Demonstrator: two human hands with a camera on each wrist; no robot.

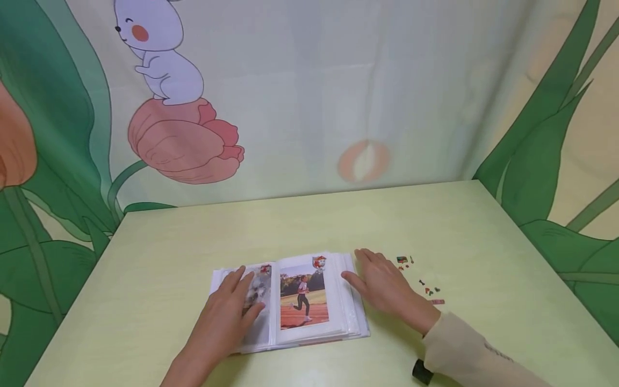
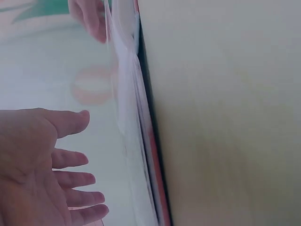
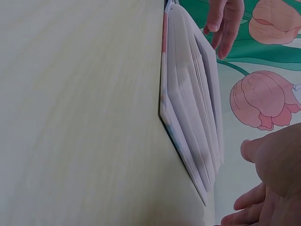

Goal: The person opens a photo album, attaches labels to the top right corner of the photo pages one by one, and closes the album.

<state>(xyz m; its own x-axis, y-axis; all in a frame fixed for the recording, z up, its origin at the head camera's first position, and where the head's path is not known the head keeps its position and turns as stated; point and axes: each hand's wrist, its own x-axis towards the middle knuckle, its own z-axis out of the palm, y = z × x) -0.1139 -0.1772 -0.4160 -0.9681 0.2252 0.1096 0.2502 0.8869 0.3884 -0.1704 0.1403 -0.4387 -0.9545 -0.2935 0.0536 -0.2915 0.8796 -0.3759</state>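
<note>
A photo album lies spread open on the table, its pages in clear sleeves. On the right page is a photo of a runner on a track, with a small cartoon sticker at its upper corner. My left hand is over the left page, fingers extended, and covers much of a greyish photo there. At the album's right edge is my right hand, its fingers stretched and its thumb near the page edges. In the right wrist view, the stacked pages rise in a thick bundle above the cover.
Several tiny stickers or cut-outs lie scattered on the table to the right of the album. A black object is by the right sleeve. Behind the table hangs a printed curtain with a rabbit and flowers.
</note>
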